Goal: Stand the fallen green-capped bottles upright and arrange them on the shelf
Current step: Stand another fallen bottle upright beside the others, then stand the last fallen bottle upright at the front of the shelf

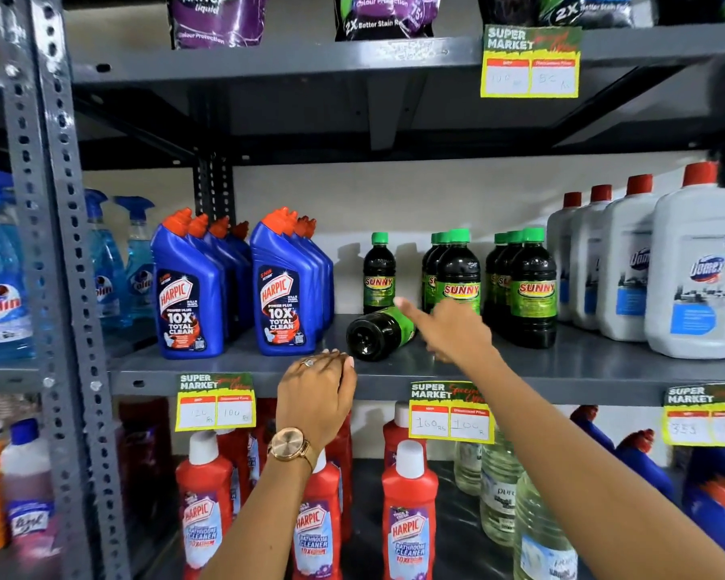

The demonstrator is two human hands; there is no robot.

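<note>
One dark green-capped bottle [377, 332] lies on its side on the grey middle shelf [561, 366], its base toward me. Behind it a single bottle [379, 274] stands upright, and two rows of upright bottles [457, 274] [532, 286] stand to the right. My right hand [448, 328] reaches over the fallen bottle's neck end with a finger stretched out on its label; its cap is hidden. My left hand [317, 391], with a ring and a wristwatch, rests curled on the shelf's front edge and holds nothing.
Blue Harpic bottles [189, 295] stand close on the left, white Domex jugs [695, 278] on the right. Price tags [451, 412] hang on the shelf edge. Red Harpic bottles [409, 512] fill the shelf below, and pouches [386, 14] sit on the one above.
</note>
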